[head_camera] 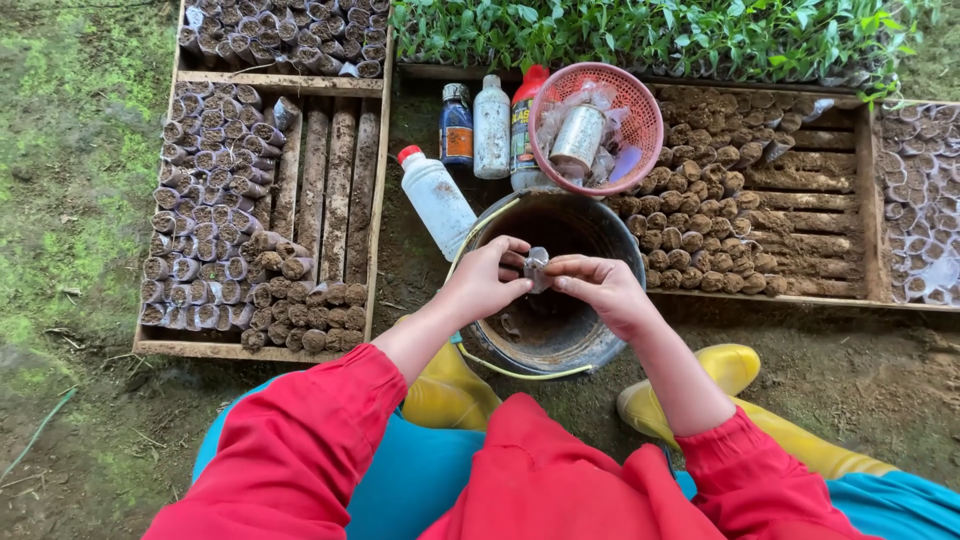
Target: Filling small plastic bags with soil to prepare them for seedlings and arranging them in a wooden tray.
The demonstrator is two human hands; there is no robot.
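Note:
My left hand [485, 280] and my right hand [600, 290] meet over a dark metal bucket [590, 345] that stands on the soil between my yellow boots. Together they pinch a small clear plastic seedling bag [537, 266], fingers of both hands closed on it. The bag hangs just above the bucket's mouth. What is inside the little bag is too small to tell. My sleeves are red.
A wooden tray [255, 348] at left holds several soil-filled bags. Another tray [800, 300] lies at right. Behind the bucket stand a white bottle [437, 200], more bottles [490, 125] and a red basket [640, 110] holding a can. Green seedlings [640, 30] grow beyond.

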